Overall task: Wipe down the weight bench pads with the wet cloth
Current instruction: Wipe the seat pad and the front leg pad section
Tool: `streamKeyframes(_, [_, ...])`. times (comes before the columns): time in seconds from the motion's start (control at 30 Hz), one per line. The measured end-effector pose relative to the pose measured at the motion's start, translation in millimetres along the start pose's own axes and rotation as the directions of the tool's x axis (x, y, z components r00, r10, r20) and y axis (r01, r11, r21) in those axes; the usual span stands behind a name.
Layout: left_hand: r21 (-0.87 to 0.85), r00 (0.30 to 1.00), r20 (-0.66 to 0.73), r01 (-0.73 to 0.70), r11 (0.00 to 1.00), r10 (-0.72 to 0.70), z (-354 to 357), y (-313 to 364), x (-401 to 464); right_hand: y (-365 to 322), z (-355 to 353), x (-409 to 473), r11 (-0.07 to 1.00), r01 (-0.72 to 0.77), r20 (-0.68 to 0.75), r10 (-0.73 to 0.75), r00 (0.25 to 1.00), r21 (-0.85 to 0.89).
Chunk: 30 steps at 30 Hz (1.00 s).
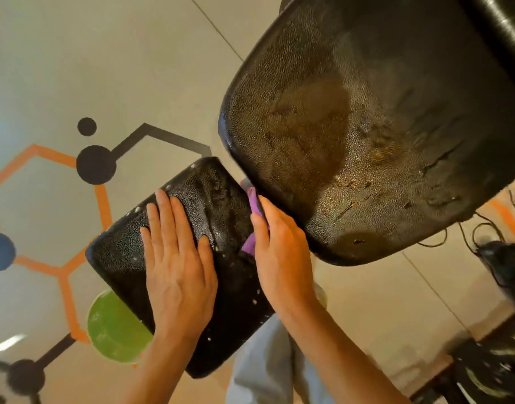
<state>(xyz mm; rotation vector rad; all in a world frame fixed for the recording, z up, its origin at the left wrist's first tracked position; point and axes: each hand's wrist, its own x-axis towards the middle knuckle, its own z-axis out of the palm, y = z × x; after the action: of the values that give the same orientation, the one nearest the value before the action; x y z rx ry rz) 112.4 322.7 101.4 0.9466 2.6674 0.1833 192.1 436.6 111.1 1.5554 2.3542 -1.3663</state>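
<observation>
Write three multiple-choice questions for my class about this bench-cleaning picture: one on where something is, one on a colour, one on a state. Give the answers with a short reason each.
1. Where is the cloth?
A. In the gap between the small pad and the large pad
B. Inside the green bowl
C. Draped over the left wrist

2. What colour is the cloth?
A. White
B. Purple
C. Yellow

3. How does the left hand lie?
A. Curled in a fist above the pad
B. Pinching the cloth
C. Flat on the small pad, fingers straight

Answers:
1 A: the cloth shows at the small pad's edge beside the large pad, under the right hand.
2 B: the visible folds are purple.
3 C: its palm and straight fingers rest on the small pad's wet surface.
</observation>
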Motion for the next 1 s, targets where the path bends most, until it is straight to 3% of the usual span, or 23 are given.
streamKeyframes(0.13, [0.011,1.000,-0.011,0.026,1.000,-0.026,2.9,2.1,3.1,19.0,-12.4,-28.1,0.995,-0.089,-0.071,0.085,0.994,-0.052])
streamKeyframes(0.33, [0.028,1.000,0.013,-0.027,0.999,0.027,4.4,-0.6,2.0,-55.5,34.8,61.7,0.998,0.031,-0.075,-0.035,0.997,-0.061])
streamKeyframes(0.43, [0.048,1.000,-0.008,-0.029,0.998,0.029,5.5,-2.1,2.8,-23.9,19.5,35.5,0.992,0.121,-0.026,-0.122,0.992,-0.047])
streamKeyframes(0.6, [0.070,0.999,-0.031,-0.017,0.997,0.019,7.3,-2.2,3.3,55.9,-31.2,-51.1,0.999,-0.031,0.003,0.031,1.000,0.021])
streamKeyframes(0.73, [0.086,0.999,-0.032,-0.017,0.996,0.020,7.6,-1.3,2.2,2.0,-3.6,5.0,0.996,0.008,-0.026,-0.010,1.000,-0.087])
streamKeyframes(0.83, [0.100,0.999,-0.024,-0.021,0.995,0.024,7.9,-1.0,1.8,-42.6,20.0,54.3,0.999,0.047,-0.005,-0.047,0.999,-0.018])
streamKeyframes(0.9, [0.098,0.999,-0.031,-0.022,0.995,0.025,8.7,-1.3,1.3,-43.1,14.4,53.0,0.996,0.087,0.028,-0.087,0.996,-0.012])
streamKeyframes(1.0, [0.095,0.999,-0.045,-0.025,0.995,0.030,7.6,0.2,1.7,5.7,-16.3,5.9,0.983,0.119,0.076,-0.110,0.991,-0.138])
